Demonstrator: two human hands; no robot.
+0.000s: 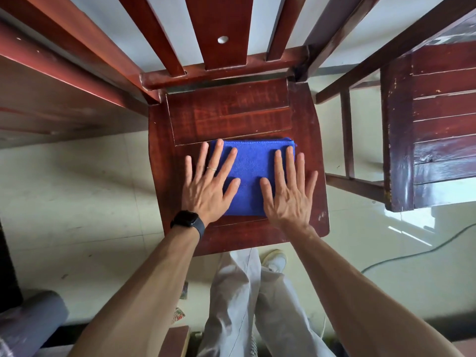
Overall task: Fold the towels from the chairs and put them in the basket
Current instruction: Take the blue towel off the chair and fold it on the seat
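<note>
A pale tiled floor (pixel 77 202) fills the middle left of the frame. A green cable (pixel 417 249) curls across it at the right. A grey roll (pixel 31 323) lies in the lower left corner. Light grey trousers (pixel 237 305) run down the bottom centre, with a white shoe (pixel 275 260) just beside them. A black watch (pixel 189 222) sits at centre.

Home room: wooden chairs (pixel 231 119), tiled floor (pixel 77 189).
</note>
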